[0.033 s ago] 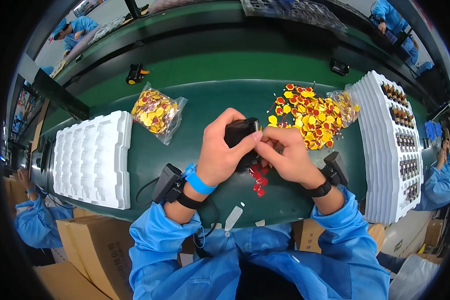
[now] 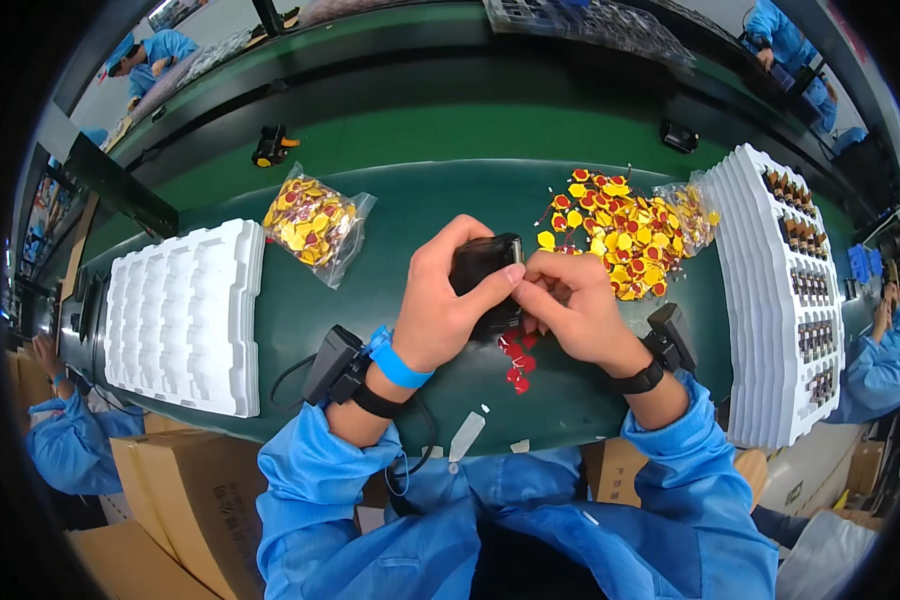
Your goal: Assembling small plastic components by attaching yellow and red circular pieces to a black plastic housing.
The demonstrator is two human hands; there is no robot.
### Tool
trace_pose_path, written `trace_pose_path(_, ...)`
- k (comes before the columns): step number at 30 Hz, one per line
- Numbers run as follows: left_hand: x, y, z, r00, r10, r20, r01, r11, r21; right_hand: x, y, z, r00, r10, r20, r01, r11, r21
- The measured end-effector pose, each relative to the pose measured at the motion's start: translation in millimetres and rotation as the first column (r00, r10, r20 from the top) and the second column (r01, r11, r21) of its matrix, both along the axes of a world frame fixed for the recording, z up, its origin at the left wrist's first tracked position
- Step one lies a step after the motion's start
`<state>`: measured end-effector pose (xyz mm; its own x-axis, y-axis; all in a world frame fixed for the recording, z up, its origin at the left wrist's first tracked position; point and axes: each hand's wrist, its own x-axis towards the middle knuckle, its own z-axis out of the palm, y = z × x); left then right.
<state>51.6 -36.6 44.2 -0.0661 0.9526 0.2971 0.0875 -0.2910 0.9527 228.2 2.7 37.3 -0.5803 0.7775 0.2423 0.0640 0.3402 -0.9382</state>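
Observation:
My left hand (image 2: pixel 448 298) is wrapped round a black, box-shaped device casing (image 2: pixel 482 262) and holds it above the table, its thumb along the right edge. At that edge my right hand (image 2: pixel 574 303) is closed in a pinch, thumb and forefinger pressed together. Whatever sits between those fingertips is hidden. Small round red pieces (image 2: pixel 520 362) lie on the table just below the casing. To the right of my hands spreads a loose heap of yellow and red small parts (image 2: pixel 625 235).
White moulded trays (image 2: pixel 185 315) stand at left; a taller stack of white trays (image 2: pixel 760 300) at right carries rows of small parts. A clear bag (image 2: pixel 315 225) of yellow-red parts lies back left. Black devices (image 2: pixel 270 146) rest farther back. Cardboard boxes (image 2: pixel 190 510) stand below the table.
The casing has turned very slightly in my left hand. A yellow bit that showed beside my right fingertips is no longer visible.

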Motion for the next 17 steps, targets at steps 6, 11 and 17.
trace_pose_path(6,-6.5,3.9,-3.4,0.984,-0.1,0.15,0.112,0.991,-0.07,3.9,5.7,4.5,0.999,0.041,-0.014,-0.043,0.967,-0.252)
trace_pose_path(11,-6.9,3.5,-4.4,0.984,-0.102,0.145,0.119,0.986,-0.119,4.8,5.5,7.5,0.996,0.065,-0.063,-0.081,0.951,-0.298)
trace_pose_path(17,-4.8,-1.0,2.9,0.99,-0.127,0.068,0.132,0.987,-0.088,11.5,9.3,9.9,0.997,-0.008,0.071,0.015,0.996,-0.09)
